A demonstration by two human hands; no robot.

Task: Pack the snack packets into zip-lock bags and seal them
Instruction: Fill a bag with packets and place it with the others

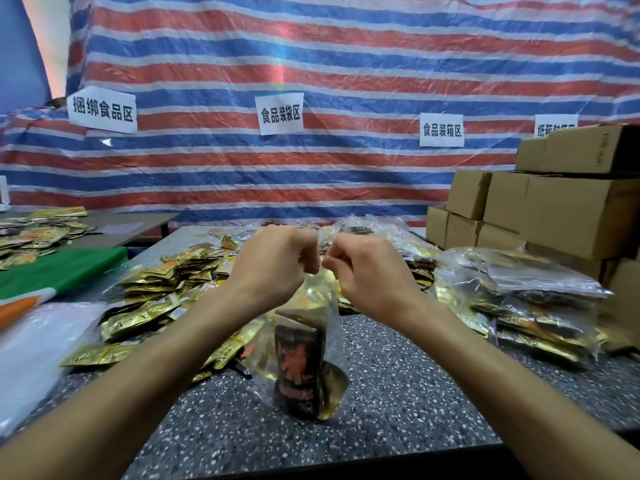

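Note:
A clear zip-lock bag hangs upright over the speckled table, its bottom touching the tabletop. Inside it I see a dark snack packet with an orange figure, and gold packets behind it. My left hand and my right hand sit close together above the bag, each pinching its top edge with curled fingers. Behind my left arm lies a big heap of loose gold snack packets.
Filled clear bags are stacked at the right, with cardboard boxes behind them. A pile of empty plastic bags and a green cloth lie at the left. A striped tarp with paper signs hangs behind.

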